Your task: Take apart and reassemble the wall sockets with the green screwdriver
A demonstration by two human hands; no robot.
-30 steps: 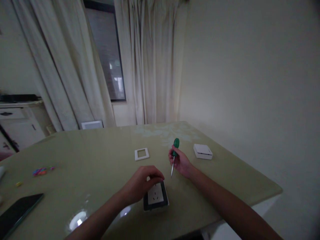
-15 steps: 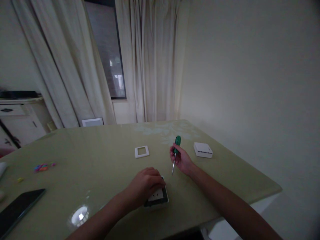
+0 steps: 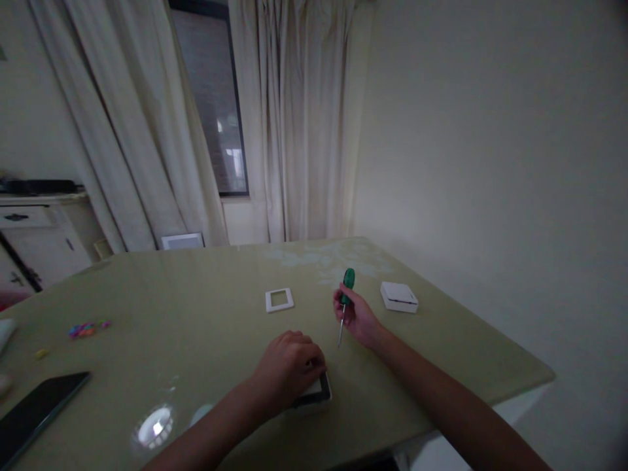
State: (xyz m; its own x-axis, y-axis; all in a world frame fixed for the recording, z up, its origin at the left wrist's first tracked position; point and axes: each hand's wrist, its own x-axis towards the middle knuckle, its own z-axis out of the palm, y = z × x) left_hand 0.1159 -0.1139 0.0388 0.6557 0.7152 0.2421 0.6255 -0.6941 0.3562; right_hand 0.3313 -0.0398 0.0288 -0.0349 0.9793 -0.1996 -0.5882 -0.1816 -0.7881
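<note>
My left hand (image 3: 289, 368) lies curled over a white wall socket with a dark frame (image 3: 318, 390) near the table's front edge, covering most of it and gripping it. My right hand (image 3: 357, 317) holds a green-handled screwdriver (image 3: 345, 297) upright, its metal tip pointing down just above the table, a short way behind and right of the socket. A white square frame (image 3: 279, 299) lies flat beyond my left hand. A white closed box-like switch (image 3: 399, 296) sits to the right of my right hand.
The olive table (image 3: 196, 314) ends close on the right and front. A black phone (image 3: 34, 412) lies at the front left, small coloured bits (image 3: 86, 328) further back. Curtains, a window and a white cabinet (image 3: 34, 242) stand behind.
My left hand slid forward over the socket, hiding nearly all of its face. The right hand with the screwdriver stayed almost still.
</note>
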